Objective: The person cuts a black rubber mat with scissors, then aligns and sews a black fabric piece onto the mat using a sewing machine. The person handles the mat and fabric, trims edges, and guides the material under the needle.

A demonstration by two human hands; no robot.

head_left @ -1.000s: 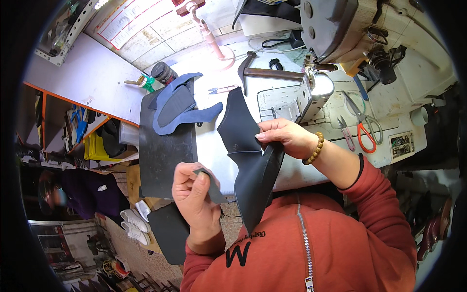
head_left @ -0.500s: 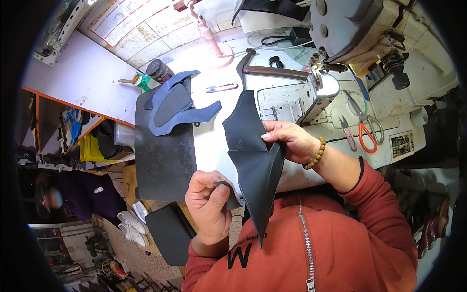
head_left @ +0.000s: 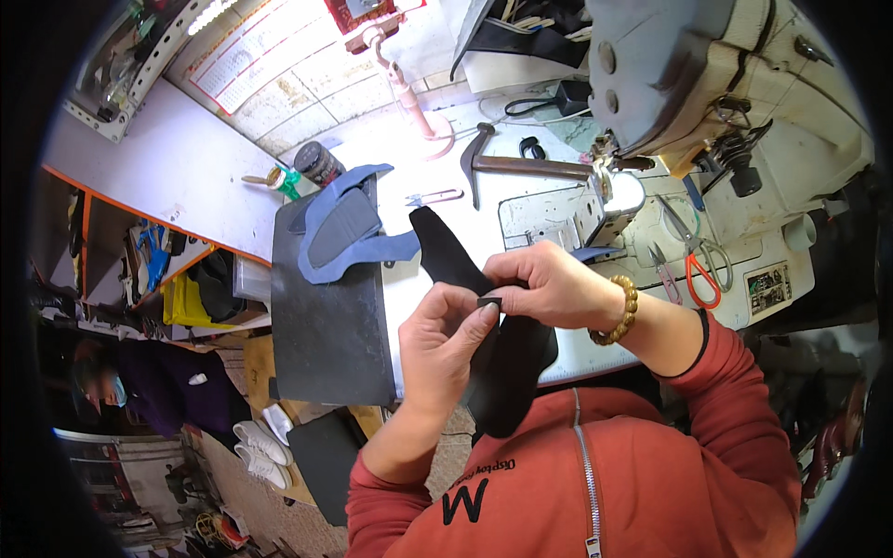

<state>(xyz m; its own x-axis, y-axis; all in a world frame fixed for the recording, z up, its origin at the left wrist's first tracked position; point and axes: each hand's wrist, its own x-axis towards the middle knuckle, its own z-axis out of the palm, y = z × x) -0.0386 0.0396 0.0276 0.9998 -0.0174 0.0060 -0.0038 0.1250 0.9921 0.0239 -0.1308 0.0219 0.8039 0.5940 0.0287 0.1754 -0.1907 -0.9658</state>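
Observation:
Both my hands meet above the near edge of the white table. Between them is a black leather piece (head_left: 509, 386), with its dull, fuzzy side showing; one narrow end points up and away. My left hand (head_left: 437, 349) pinches a small black edge (head_left: 488, 301) between thumb and finger. Right beside it, my right hand (head_left: 549, 290), with a beaded bracelet at the wrist, grips the leather at its middle, fingers closed. My fingers hide part of the leather, so I cannot tell whether the pinched edge belongs to the same piece.
Blue cut pieces (head_left: 326, 265) lie on a black mat (head_left: 326, 344) at the left. Beyond my hands are a hammer (head_left: 535, 167) and small thread snips (head_left: 434, 197). A sewing machine (head_left: 670, 74), orange-handled scissors (head_left: 699, 279) and more snips (head_left: 664, 274) are at the right.
My left hand has come up and right to meet my right hand. The leather has been turned from its smooth, seamed side to its fuzzy side. My view has shifted slightly.

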